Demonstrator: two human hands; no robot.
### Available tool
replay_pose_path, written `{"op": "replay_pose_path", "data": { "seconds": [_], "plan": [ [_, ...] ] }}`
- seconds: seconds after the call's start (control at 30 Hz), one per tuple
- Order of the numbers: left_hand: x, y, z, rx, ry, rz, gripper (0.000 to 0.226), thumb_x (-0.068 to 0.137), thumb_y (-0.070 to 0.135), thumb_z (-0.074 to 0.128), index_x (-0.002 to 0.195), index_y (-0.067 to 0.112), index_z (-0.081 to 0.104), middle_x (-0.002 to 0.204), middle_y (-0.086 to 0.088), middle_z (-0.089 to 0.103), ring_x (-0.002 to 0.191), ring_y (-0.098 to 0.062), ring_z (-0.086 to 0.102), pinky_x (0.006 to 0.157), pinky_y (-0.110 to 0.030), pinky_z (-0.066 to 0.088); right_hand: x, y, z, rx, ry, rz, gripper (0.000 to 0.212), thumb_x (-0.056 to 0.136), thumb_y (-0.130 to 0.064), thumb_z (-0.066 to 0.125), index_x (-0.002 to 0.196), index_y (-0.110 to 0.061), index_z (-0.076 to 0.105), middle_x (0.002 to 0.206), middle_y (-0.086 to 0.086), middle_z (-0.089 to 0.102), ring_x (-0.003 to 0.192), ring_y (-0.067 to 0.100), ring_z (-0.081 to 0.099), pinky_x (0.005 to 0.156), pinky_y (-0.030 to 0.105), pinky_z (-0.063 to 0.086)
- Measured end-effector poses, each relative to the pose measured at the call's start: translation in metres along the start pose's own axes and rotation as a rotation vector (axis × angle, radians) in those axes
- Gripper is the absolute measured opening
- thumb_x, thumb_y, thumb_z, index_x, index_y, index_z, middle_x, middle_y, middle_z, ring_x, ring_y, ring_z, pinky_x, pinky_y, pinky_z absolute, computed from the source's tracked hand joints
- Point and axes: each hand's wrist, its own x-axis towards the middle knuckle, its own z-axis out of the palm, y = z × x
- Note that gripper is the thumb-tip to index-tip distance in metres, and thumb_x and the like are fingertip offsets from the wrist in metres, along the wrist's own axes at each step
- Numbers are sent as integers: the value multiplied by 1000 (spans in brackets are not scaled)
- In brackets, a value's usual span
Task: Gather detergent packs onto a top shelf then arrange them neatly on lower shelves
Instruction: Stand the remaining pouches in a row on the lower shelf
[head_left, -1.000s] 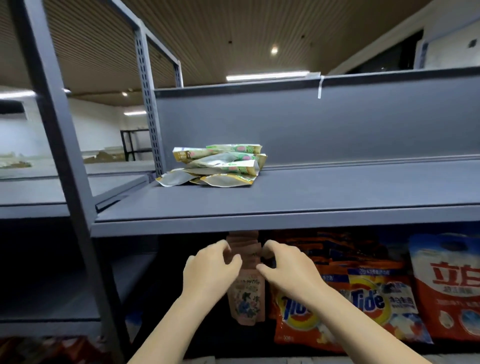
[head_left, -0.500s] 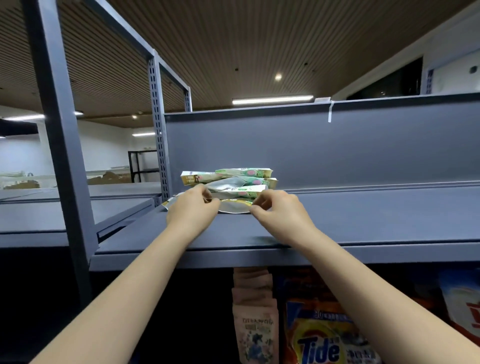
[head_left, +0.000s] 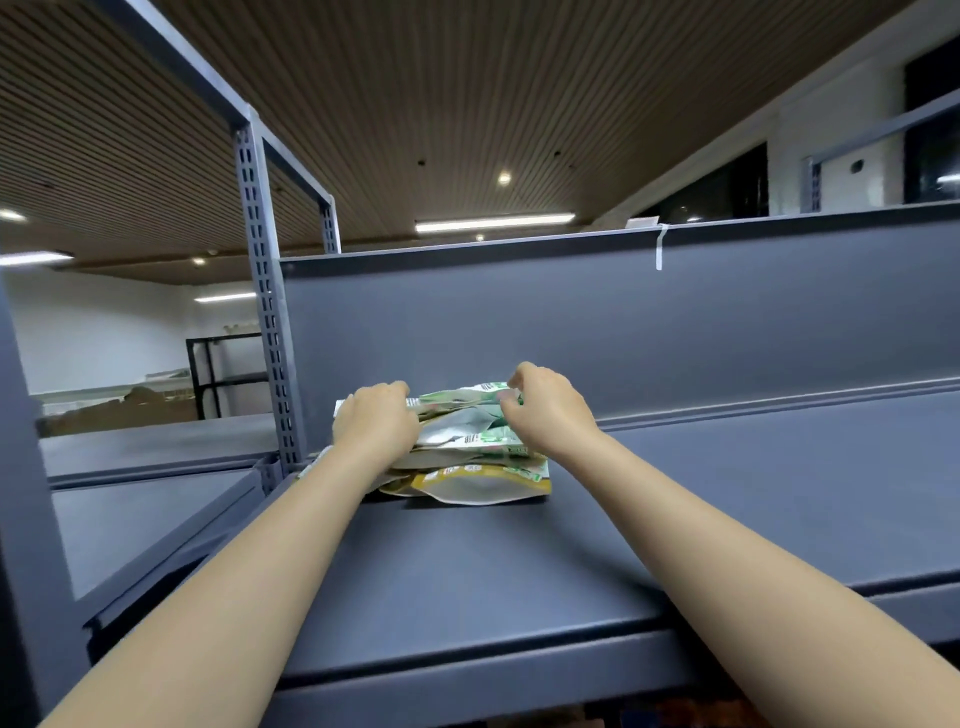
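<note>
Both hands are reaching onto the grey top shelf (head_left: 675, 519), where a stack of detergent packs (head_left: 467, 457) is lying just left of the view's centre, near the shelf's back panel (head_left: 571, 322). The left hand (head_left: 376, 428) is gripping the stack's 9 o'clock end, fingers curling over the top pack. The right hand (head_left: 545, 410) is pinching the upper packs at the 2 o'clock corner, fingers bent over the green-printed edge. A yellow-trimmed pack (head_left: 478, 483) is sitting lowest in the stack, at 6 o'clock, flat on the shelf. A perforated upright post (head_left: 265, 322) is standing at 9 o'clock of the stack.
</note>
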Motion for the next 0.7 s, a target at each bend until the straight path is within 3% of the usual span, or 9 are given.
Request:
{"op": "replay_pose_path", "data": {
  "seconds": [0.1, 0.2, 0.27, 0.4, 0.47, 0.57, 0.7],
  "plan": [
    [19, -6, 13, 32, -37, 36, 43, 85, 4, 38, 124, 14, 54, 125, -11, 58, 113, -31, 49, 88, -34, 37, 22, -2, 11, -43, 15, -3, 36, 93, -12, 38, 127, -9, 47, 130, 11, 53, 119, 31, 46, 92, 40, 42],
    [28, -12, 22, 14, -123, 1, 48, 86, 10, 38, 131, 24, 48, 127, -9, 56, 117, -30, 47, 85, -33, 37, 38, -1, 24, -142, -63, -42, 52, 92, -5, 35, 144, -13, 33, 150, 10, 35, 141, 28, 24, 113, 43, 16],
    [31, -15, 23, 41, -140, 25, 53, 86, 13, 38, 134, 33, 45, 130, -7, 55, 119, -30, 44, 89, -35, 35, 44, 3, 33, -218, -117, -20, 58, 93, -8, 35, 149, -23, 25, 151, 4, 34, 139, 26, 28, 116, 48, 9],
    [29, -20, 22, 88, -127, 8, 43, 94, 26, 35, 131, 40, 50, 129, 0, 56, 118, -28, 42, 88, -35, 32, 47, 7, 41, -335, -147, 53, 60, 93, -11, 35, 142, -45, 31, 125, -3, 58, 129, 23, 32, 111, 47, 16],
    [24, -21, 23, 68, -83, -40, 40, 97, 27, 29, 124, 40, 57, 122, 0, 59, 115, -27, 43, 85, -36, 30, 44, 8, 40, -331, -104, 49, 55, 94, -10, 33, 134, -47, 43, 120, -4, 60, 124, 23, 35, 97, 39, 29],
    [15, -24, 19, -108, 68, -129, 41, 100, 27, 25, 121, 39, 58, 117, -1, 61, 112, -28, 43, 84, -38, 29, 36, 7, 31, -76, 61, 90, 49, 97, -11, 29, 131, -38, 52, 115, 2, 63, 116, 26, 42, 73, 34, 37],
    [4, -27, 6, -357, 334, -173, 34, 101, 28, 29, 116, 25, 59, 111, -7, 64, 104, -33, 46, 84, -41, 30, 20, -6, 9, 351, 353, 182, 33, 99, -19, 33, 115, -23, 61, 109, 6, 65, 90, 25, 51, 68, 30, 37]
  ]
}}
